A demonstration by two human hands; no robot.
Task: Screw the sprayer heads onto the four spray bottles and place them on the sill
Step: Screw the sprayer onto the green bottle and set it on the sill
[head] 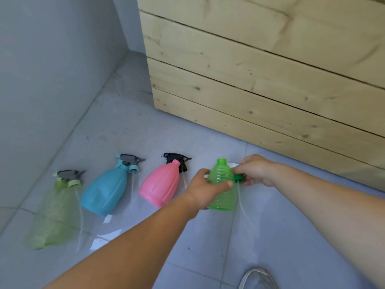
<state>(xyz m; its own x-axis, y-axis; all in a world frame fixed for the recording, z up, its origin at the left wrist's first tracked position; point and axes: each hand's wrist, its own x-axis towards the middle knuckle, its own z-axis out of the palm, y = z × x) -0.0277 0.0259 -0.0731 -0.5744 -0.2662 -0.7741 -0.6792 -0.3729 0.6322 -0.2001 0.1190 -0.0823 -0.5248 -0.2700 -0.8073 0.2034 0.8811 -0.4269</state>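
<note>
Four spray bottles lie in a row on the grey tiled floor. My left hand [205, 187] grips the bright green ribbed bottle [221, 188], whose neck is uncapped. My right hand [255, 171] holds its sprayer head [239, 177] by the green collar, beside the bottle, with the clear dip tube trailing down. The pink bottle [161, 185] has a black sprayer head [179, 160] lying loose beside its neck. The blue bottle [105, 190] has a teal and grey head [130, 162] beside it. The pale green bottle [53, 213] has its own loose head [69, 177].
A wooden plank crate [260, 69] stands close behind the bottles on the right. A grey wall [52, 69] runs along the left. A white shoe [257, 278] shows at the bottom edge. No sill is in view.
</note>
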